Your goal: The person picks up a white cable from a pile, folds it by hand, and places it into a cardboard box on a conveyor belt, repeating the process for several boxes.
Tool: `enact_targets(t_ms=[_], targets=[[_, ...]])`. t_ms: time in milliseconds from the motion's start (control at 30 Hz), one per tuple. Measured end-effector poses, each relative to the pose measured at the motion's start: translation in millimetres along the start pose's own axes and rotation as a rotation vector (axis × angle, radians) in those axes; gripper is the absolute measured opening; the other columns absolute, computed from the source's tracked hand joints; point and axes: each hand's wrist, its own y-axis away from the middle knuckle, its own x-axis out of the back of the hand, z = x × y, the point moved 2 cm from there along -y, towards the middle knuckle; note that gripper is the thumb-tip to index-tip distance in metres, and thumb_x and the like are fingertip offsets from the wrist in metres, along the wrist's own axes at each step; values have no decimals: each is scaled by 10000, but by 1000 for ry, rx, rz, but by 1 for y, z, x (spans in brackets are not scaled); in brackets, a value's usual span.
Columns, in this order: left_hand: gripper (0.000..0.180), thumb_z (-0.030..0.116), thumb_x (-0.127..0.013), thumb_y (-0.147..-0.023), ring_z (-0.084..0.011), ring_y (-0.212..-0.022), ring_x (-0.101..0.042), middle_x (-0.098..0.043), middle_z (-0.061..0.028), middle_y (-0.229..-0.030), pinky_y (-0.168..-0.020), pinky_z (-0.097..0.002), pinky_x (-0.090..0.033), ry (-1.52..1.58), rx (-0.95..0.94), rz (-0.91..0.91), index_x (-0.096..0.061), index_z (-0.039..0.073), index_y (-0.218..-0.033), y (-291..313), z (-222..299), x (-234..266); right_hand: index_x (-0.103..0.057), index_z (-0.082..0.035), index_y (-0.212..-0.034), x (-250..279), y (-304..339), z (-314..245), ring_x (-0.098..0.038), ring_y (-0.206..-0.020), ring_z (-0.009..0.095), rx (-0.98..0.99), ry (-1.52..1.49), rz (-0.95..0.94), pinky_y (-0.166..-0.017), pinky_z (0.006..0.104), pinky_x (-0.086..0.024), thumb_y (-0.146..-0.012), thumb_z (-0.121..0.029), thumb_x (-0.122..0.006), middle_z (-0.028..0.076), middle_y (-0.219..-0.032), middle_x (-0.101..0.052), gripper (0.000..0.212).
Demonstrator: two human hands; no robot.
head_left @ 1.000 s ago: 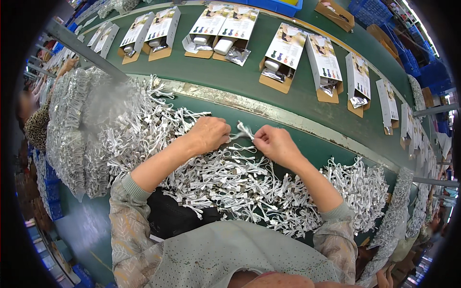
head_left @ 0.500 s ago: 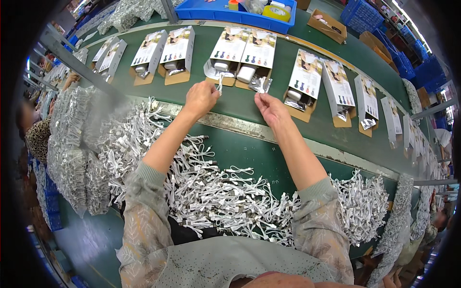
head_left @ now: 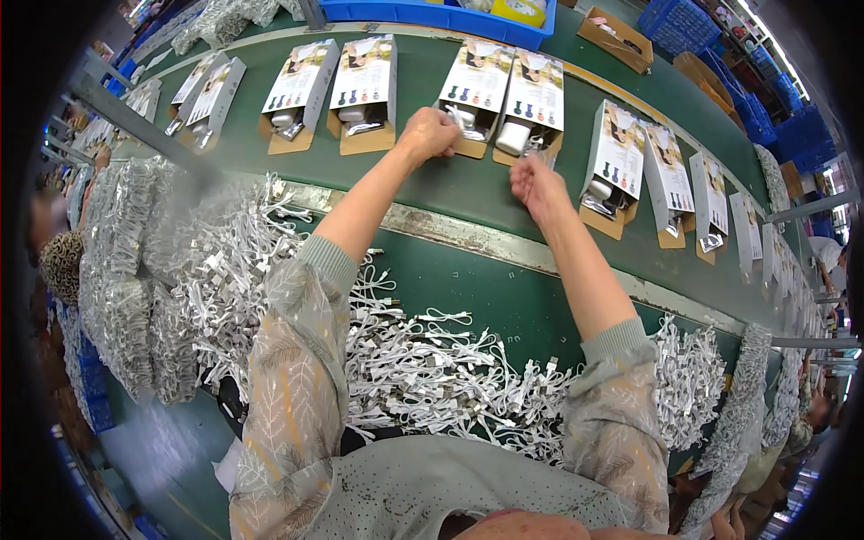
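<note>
Boxes [head_left: 536, 90] lie far, white printed faces up, near ends open, brown flaps [head_left: 470, 148] out. White cables [head_left: 432, 371] looped, heaped near.

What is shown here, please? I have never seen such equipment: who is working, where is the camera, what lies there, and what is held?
There is no machine: a person works with two bare hands. The wide, bent view comes from a fisheye camera on the person's head, looking down.

On the flat green work surface lies a loose heap of thin white cables. Beyond a long, pale, worn ledge are white printed cardboard boxes with brown flaps, their open ends facing the person.

The left hand is at one box's opening, the right hand at its neighbour's. Something white, probably cable, shows beside the left hand; whether either hand grips anything is too small to tell.
</note>
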Motion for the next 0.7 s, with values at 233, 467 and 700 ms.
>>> enact_targets(t_ms=[233, 467, 700], targets=[[208, 153, -578, -775, -263, -756, -670, -676, -180, -830, -672, -343, -541, -441, -97, -326, -674, -31, -795, -1, 53, -61, -631, -42, -967, -10, 158, 18, -622, -822, 280, 365, 1246, -740, -770, 371, -492, -770, -218, -665, 131, -865, -647, 266], [278, 223, -610, -783, -392, -915, -605, -639, -233, -942, -806, -442, -489, -459, -483, -148, -642, -29, -896, 41, 67, -62, -596, -50, -890, 12, 191, 33, -589, -831, 325, 579, 1547, -646, -712, 413, -480, -759, -174, -663, 136, -855, -582, 192], [196, 194, -648, -753, -331, -846, -627, -654, -150, -865, -753, -425, -503, -644, -451, -443, -650, 59, -894, 172, 35, -20, -630, -6, -815, 32, 168, 8, -628, -726, 351, 479, 1343, -329, -685, 414, -498, -752, -140, -659, 181, -740, -642, 151]])
